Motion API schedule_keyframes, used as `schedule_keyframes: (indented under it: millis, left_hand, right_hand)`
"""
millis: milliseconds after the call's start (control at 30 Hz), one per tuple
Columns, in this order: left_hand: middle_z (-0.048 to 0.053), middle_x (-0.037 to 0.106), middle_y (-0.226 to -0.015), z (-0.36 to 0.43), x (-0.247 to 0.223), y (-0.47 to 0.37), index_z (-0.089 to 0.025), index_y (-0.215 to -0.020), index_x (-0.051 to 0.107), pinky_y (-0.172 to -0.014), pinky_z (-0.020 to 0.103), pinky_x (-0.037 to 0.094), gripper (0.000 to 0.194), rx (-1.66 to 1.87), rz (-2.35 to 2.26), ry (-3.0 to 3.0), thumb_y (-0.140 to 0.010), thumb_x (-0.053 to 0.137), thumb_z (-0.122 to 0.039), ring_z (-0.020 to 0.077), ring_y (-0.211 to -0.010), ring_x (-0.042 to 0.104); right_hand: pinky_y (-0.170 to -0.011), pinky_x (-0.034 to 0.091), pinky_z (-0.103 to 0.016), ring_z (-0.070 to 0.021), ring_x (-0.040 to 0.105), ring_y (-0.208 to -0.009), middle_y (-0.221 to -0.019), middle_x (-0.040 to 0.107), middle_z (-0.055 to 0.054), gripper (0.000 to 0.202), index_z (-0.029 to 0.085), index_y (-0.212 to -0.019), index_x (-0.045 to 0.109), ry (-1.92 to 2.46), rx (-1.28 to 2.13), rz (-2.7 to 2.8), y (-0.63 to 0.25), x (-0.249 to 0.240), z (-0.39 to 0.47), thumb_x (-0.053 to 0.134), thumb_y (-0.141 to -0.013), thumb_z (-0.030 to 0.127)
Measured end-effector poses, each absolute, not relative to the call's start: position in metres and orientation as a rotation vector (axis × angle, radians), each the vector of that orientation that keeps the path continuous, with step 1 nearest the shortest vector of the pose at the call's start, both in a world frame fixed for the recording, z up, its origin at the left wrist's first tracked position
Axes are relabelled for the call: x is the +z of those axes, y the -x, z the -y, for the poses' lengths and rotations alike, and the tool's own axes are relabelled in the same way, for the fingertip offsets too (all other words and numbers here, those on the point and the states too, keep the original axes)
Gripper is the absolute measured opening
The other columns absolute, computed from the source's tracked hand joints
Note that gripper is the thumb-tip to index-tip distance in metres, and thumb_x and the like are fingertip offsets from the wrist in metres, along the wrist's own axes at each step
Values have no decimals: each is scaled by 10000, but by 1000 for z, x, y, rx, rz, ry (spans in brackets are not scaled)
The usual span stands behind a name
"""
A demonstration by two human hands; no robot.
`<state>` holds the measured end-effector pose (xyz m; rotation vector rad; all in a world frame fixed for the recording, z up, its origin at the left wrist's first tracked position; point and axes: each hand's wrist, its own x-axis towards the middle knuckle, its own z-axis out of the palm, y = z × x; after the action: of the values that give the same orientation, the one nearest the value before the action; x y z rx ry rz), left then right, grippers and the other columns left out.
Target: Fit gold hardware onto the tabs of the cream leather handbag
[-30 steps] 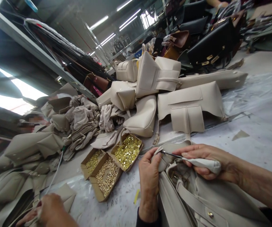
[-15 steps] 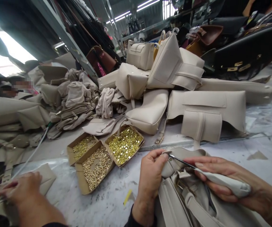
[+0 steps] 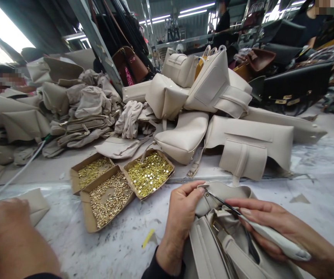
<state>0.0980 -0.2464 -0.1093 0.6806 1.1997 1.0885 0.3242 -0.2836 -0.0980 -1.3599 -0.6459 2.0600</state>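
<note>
Cream handbag (image 3: 236, 248) lies on the surface (image 3: 315, 182) at the near edge, directly in front of the person, mouth open, a strap running across its front. Its upper flap edge is raised toward the camera.

Left hand (image 3: 183, 211): fingers pinched together on the flap edge at the bag's top corner, thumb and forefinger meeting on the material.

Right hand (image 3: 274, 226): fingers closed around the pale wrapped handle of a thin metal tool (image 3: 222, 201). The dark blade runs up and left from the hand; its tip sits at the flap corner, just beside the left thumb. Whether the tip touches the material cannot be told.

Left of the bag, three open cardboard trays stand touching one another: the nearest tray (image 3: 105, 199) holds duller brass-coloured hardware, the right tray (image 3: 149, 174) bright gold pieces, the rear tray (image 3: 90, 172) more gold pieces. A small yellow scrap (image 3: 147, 237) lies on the surface between the trays and the left wrist.

Behind, a heap of cream bags and panels (image 3: 228, 116), with black bags (image 3: 297, 87) further right.

At the lower left a co-worker's hand (image 3: 7, 228) rests near a cream piece (image 3: 37, 201).
</note>
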Motion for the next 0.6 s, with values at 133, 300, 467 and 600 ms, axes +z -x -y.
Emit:
schedule_keyframes:
  millis: [133, 300, 467, 600]
  left_hand:
    - [86, 806, -915, 247, -108, -97, -159, -978, 857, -661, 226, 464, 348, 1086, -1189, -726, -685, 813, -341, 162, -735, 645]
    - [91, 811, -932, 248, -104, -96, -156, -981, 857, -702, 242, 488, 357, 1107, -1205, -777, -684, 801, -346, 182, -778, 667]
    - [99, 815, -948, 249, -104, -96, -148, -988, 854, -700, 244, 497, 377, 1125, -1198, -783, -676, 802, -352, 187, -778, 675]
    - [97, 817, -954, 251, -104, -96, -149, -991, 854, -717, 239, 504, 375, 1156, -1190, -798, -687, 802, -363, 185, -796, 686]
  right_hand:
    - [-337, 315, -160, -55, 441, -347, -617, 666, -13, 617, 181, -1290, 750, 1420, 2020, 770, -328, -93, 289, 864, -775, 502]
    - [-325, 281, -146, -53, 443, -330, -595, 656, -14, 618, 180, -1251, 770, 1373, 2040, 778, -332, -87, 283, 896, -736, 500]
    - [-325, 268, -128, -28, 442, -334, -693, 693, -30, 599, 183, -1207, 782, 1323, 2067, 743, -330, -82, 280, 928, -704, 474]
    - [-324, 265, -131, -28, 437, -332, -681, 691, -21, 518, 186, -1227, 774, 1320, 2047, 777, -332, -88, 286, 868, -785, 438]
